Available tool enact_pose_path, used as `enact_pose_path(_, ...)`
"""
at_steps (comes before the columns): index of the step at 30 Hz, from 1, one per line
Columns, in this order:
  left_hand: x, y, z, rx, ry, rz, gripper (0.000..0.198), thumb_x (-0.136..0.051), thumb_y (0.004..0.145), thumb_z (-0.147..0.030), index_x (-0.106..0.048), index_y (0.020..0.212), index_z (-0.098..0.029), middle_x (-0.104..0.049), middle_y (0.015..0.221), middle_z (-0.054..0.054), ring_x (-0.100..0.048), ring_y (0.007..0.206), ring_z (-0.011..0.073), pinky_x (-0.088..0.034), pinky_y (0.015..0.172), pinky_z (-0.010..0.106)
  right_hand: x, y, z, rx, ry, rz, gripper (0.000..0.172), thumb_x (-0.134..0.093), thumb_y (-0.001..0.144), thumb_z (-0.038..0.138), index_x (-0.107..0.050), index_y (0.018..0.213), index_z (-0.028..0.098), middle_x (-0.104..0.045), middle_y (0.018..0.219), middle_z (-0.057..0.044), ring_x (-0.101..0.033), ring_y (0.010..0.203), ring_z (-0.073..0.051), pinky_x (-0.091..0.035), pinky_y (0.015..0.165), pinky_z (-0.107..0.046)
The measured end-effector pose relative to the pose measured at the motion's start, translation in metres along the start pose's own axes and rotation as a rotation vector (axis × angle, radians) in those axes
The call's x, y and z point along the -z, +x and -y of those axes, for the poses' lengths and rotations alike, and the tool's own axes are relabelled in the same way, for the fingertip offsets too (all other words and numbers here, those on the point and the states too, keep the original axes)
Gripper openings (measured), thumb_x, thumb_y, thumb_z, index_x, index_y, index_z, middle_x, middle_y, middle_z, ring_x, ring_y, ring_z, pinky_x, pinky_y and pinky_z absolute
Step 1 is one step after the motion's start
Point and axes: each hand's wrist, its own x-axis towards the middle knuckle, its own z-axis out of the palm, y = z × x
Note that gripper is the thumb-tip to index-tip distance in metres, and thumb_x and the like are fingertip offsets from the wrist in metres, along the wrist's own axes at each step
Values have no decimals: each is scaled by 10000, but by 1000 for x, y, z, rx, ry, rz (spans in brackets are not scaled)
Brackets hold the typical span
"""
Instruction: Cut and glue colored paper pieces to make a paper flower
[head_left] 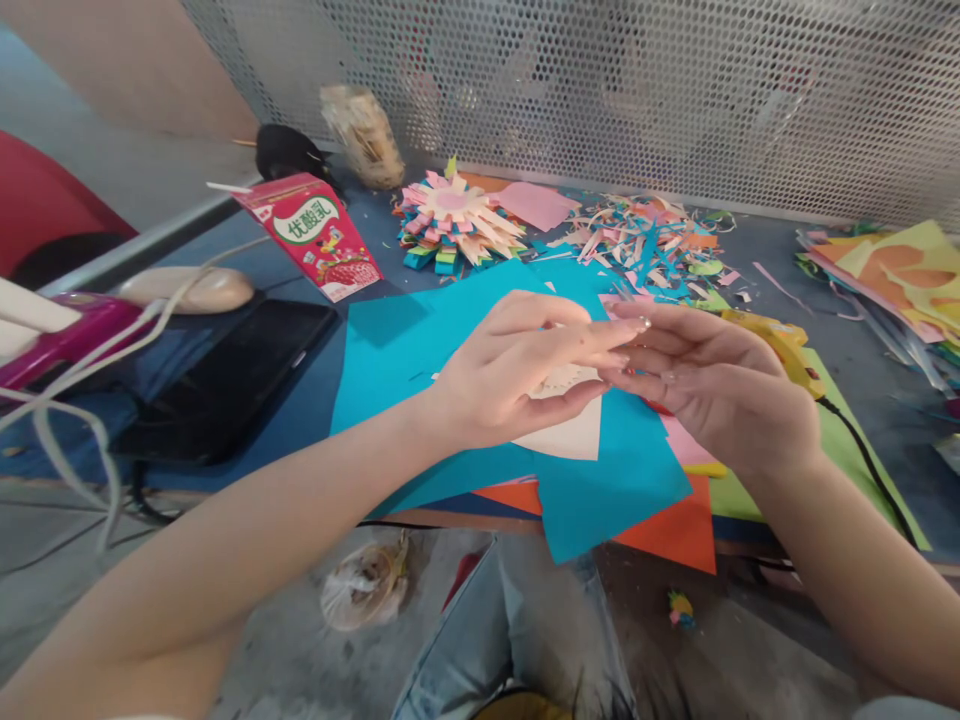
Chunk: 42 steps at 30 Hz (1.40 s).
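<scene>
We see our left hand [525,370] and right hand [727,385] meet at the fingertips above cream paper [566,436] lying on blue paper [619,500]; we cannot tell whether either hand grips anything

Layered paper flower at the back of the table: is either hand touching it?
No, the paper flower lies on the table beyond both the left hand and the right hand.

The hands [502,370] overlap at the fingertips above a cream sheet [574,440] on blue paper [615,505].
</scene>
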Motion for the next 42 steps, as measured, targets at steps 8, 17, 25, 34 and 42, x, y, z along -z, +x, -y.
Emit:
enact_pose_path(8, -1, -3, 4, 33, 44, -34, 457, -675, 788, -206, -521, 1212, -283, -742, 909, -25, -658, 885, 165, -545, 802, 318, 1, -2, -1, -10, 56, 47, 315, -615, 707, 243, -652, 1018, 287, -680, 1145, -4, -651, 1041, -237, -549, 874, -401)
enact_pose_path(17, -3, -1, 6, 181, -110, -357, 406, -671, 775, -111, -569, 1133, -274, -729, 779, -45, -675, 787, 132, -557, 791, 305, 1, -2, -2, -41, 278, 182, 427, -541, 701, 54, -648, 1082, 212, -692, 1124, -28, -626, 1090, -206, -527, 915, -337)
enact_pose_path(25, -5, -4, 12, 119, 41, -218, 398, -646, 816, -177, -541, 1187, -272, -728, 869, -21, -667, 877, 167, -550, 829, 369, 0, -3, -6, -53, 241, 250, 360, -565, 756, 129, -657, 1092, 220, -688, 1128, -38, -620, 1098, -244, -515, 928, -402)
enact_pose_path(34, -1, -4, 17, 32, 182, -127, 236, -609, 830, -125, -624, 1041, -229, -725, 934, 0, -664, 795, 121, -543, 746, 284, 2, -4, -11, -52, 221, 258, 376, -588, 768, 145, -641, 1128, 238, -682, 1143, -42, -629, 1079, -238, -527, 898, -418)
enact_pose_path(42, 4, -1, 17, -191, 416, -119, 457, -600, 822, -127, -465, 1251, -209, -733, 831, -11, -661, 707, 144, -539, 619, 295, 1, 1, -9, -164, 311, 278, 384, -587, 706, 187, -664, 1078, 248, -705, 1089, -13, -652, 1029, -216, -546, 858, -389)
